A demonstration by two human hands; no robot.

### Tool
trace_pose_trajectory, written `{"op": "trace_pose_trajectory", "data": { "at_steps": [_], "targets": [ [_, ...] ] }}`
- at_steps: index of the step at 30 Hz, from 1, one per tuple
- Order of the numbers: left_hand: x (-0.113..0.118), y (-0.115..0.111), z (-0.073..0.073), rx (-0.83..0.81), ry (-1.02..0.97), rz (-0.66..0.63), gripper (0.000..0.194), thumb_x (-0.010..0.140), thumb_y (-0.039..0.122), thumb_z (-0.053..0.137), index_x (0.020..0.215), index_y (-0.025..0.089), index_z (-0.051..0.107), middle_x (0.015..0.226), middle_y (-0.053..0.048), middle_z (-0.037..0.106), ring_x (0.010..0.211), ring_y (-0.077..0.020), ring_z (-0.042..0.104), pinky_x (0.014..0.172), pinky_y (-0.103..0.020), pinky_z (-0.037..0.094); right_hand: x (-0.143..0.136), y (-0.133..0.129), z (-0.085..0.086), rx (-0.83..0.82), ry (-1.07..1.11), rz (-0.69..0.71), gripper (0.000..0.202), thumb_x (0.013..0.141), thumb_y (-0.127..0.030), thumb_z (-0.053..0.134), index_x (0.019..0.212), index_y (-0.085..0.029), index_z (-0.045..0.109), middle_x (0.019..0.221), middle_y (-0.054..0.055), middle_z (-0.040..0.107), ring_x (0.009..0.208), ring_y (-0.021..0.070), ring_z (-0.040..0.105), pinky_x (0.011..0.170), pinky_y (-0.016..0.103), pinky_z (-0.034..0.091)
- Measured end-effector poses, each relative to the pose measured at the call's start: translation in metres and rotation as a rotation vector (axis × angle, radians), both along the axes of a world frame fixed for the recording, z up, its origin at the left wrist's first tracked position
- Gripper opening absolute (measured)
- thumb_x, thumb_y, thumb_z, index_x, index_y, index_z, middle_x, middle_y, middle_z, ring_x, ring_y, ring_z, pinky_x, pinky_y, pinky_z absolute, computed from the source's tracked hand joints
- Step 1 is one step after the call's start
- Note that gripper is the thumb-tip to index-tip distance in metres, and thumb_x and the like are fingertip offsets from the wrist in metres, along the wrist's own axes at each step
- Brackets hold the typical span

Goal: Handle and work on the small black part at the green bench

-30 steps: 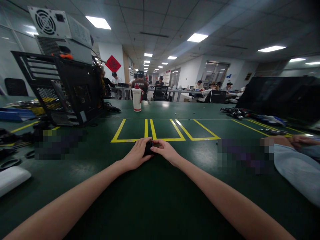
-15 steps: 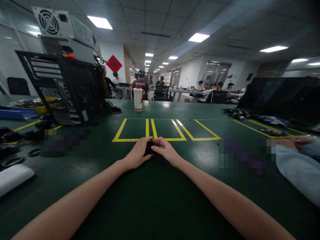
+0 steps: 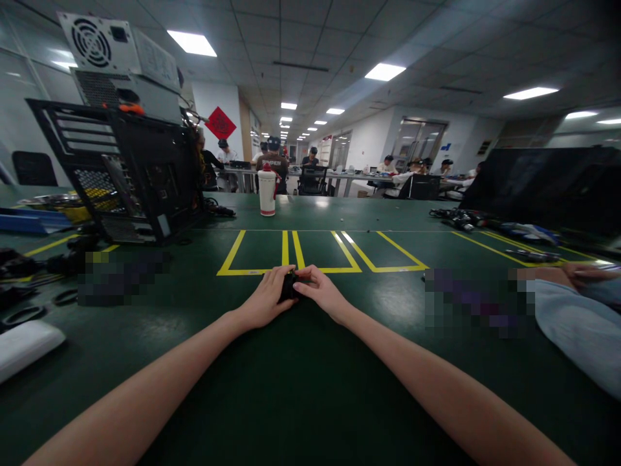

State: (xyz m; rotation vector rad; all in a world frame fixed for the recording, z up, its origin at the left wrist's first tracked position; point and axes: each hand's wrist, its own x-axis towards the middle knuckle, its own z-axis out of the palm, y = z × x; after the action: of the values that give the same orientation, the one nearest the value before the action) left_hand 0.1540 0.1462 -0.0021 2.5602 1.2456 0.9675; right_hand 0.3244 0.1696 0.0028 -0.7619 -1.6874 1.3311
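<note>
Between my two hands, near the middle of the green table (image 3: 272, 388), is a small black object (image 3: 288, 288), mostly covered by fingers. My left hand (image 3: 266, 298) is closed round its left side, fingers over the top and thumb below. From the right, my right hand (image 3: 321, 292) grips it with thumb and fingertips. Both hands rest low, just in front of the yellow tape outlines (image 3: 330, 270).
At the left stand a black computer case (image 3: 140, 175) with power supplies (image 3: 121, 48) on top, and a white object (image 3: 29, 343). A white cup (image 3: 267, 192) stands beyond the tape. Another person's sleeve (image 3: 577, 323) and cables (image 3: 460, 219) are at the right.
</note>
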Motion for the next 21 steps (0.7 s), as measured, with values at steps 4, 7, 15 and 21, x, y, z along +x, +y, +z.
{"op": "trace_pose_trajectory", "data": {
  "at_steps": [4,7,15,21],
  "targets": [
    [0.0002,-0.0009,0.0011,-0.013,0.000,0.004,0.058,0.074,0.024,0.054,0.123,0.023,0.022,0.121,-0.009,0.034,0.113,-0.0249,0.035,0.095,-0.046,0.031,0.0005,0.0036,-0.0043,-0.048,-0.012,0.000,0.034,0.067,-0.030,0.060,0.098,-0.019,0.051,0.101,0.005,0.053,0.094,0.0161,0.052,0.087,0.037,0.039],
    [0.0004,-0.0010,0.0016,-0.021,0.005,0.005,0.057,0.074,0.024,0.054,0.122,0.022,0.023,0.121,-0.009,0.034,0.112,-0.0253,0.036,0.094,-0.047,0.031,0.0013,0.0037,-0.0047,-0.055,0.033,0.056,0.035,0.063,-0.025,0.064,0.095,-0.020,0.050,0.100,0.003,0.053,0.093,0.0159,0.053,0.086,0.036,0.040],
    [0.0007,0.0006,-0.0005,-0.007,0.000,-0.003,0.058,0.074,0.024,0.054,0.122,0.021,0.023,0.120,-0.009,0.034,0.113,-0.0256,0.035,0.095,-0.047,0.030,-0.0007,0.0019,-0.0037,0.025,0.026,-0.006,0.027,0.067,-0.030,0.060,0.090,-0.019,0.050,0.094,0.002,0.055,0.093,0.0145,0.051,0.086,0.034,0.040],
    [-0.0005,0.0009,-0.0004,-0.031,-0.004,-0.004,0.059,0.074,0.025,0.054,0.123,0.022,0.022,0.121,-0.009,0.033,0.114,-0.0250,0.034,0.095,-0.046,0.030,0.0010,0.0046,-0.0060,-0.035,-0.049,-0.015,0.035,0.068,-0.032,0.059,0.100,-0.019,0.051,0.102,0.006,0.053,0.093,0.0168,0.052,0.087,0.038,0.038]
  ]
}}
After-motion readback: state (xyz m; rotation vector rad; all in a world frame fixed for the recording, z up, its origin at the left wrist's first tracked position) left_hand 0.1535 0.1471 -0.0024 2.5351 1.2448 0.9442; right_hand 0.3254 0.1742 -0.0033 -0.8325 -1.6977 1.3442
